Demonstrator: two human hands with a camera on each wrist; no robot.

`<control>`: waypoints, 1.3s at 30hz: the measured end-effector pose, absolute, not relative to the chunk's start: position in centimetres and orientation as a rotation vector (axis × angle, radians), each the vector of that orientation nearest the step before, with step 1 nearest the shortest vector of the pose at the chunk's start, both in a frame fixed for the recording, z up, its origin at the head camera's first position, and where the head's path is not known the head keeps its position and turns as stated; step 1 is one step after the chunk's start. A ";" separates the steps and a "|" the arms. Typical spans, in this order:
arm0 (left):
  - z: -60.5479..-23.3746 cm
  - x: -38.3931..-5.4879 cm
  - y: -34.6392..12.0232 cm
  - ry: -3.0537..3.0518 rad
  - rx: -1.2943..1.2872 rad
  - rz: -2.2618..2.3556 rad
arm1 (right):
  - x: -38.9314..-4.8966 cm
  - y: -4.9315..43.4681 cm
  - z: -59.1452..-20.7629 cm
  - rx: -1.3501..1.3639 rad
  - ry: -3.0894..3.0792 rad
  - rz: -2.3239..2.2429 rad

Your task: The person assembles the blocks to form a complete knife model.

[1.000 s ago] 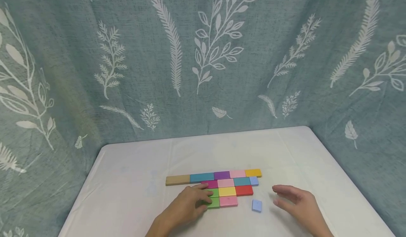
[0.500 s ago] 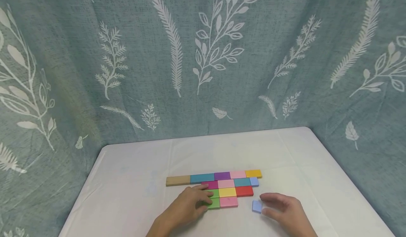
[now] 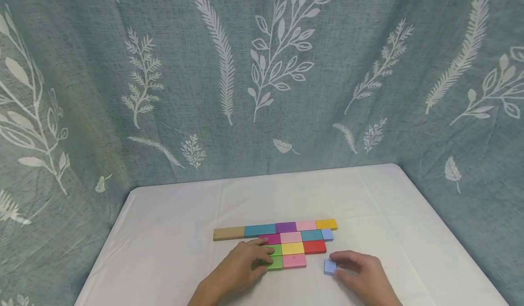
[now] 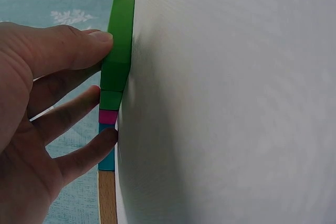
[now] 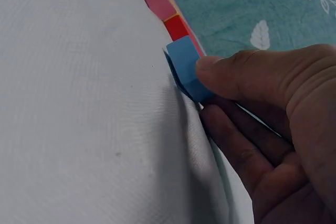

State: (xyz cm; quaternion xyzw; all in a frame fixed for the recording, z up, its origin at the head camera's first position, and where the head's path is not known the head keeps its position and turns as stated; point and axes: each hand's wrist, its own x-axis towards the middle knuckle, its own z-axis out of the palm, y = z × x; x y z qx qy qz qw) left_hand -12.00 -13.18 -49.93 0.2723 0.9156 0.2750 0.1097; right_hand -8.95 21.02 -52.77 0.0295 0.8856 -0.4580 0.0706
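My right hand (image 3: 362,272) pinches a small light blue block (image 3: 329,267) between thumb and fingers at its right side. In the right wrist view, the thumb presses the top of this block (image 5: 184,61), which looks slightly tilted at the tabletop. My left hand (image 3: 241,263) rests its spread fingers at the left ends of the near rows. Its fingertips touch the magenta block (image 3: 271,238) and the two green blocks (image 3: 276,263), partly covering them. The left wrist view has the thumb against the nearest green block (image 4: 121,35).
Flat coloured blocks lie in stepped rows. The far row runs from a wooden block (image 3: 228,233) to an orange one (image 3: 326,224). A pink block (image 3: 294,261) and a red block (image 3: 314,247) end the near rows. A leaf-patterned curtain (image 3: 237,151) borders the white table (image 3: 176,210).
My right hand has moved left to the loose light blue block and taken hold of it; the block has shifted slightly left. My left hand has stayed in place.
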 end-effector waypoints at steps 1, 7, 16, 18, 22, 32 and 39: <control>-49.9 -12.0 -13.2 2.691 0.800 0.810 | -9.0 20.9 -52.6 0.092 2.683 -1.360; -49.9 -12.0 -13.3 2.692 0.800 0.805 | -9.7 20.6 -51.4 -0.068 2.776 -1.305; -50.0 -12.0 -13.2 2.692 0.821 0.831 | -11.2 19.9 -50.8 -0.565 2.787 -1.204; -50.0 -11.9 -13.2 2.690 0.816 0.832 | -11.4 19.5 -50.8 -0.614 2.803 -1.164; -49.9 -11.9 -13.3 2.690 0.814 0.835 | -11.6 18.9 -50.8 -0.650 2.830 -1.090; -49.8 -11.9 -13.3 2.700 0.804 0.823 | -11.8 18.3 -50.8 -0.677 2.863 -1.020; -50.1 -11.9 -13.2 2.709 0.819 0.814 | -12.0 18.1 -50.7 -0.720 2.878 -0.987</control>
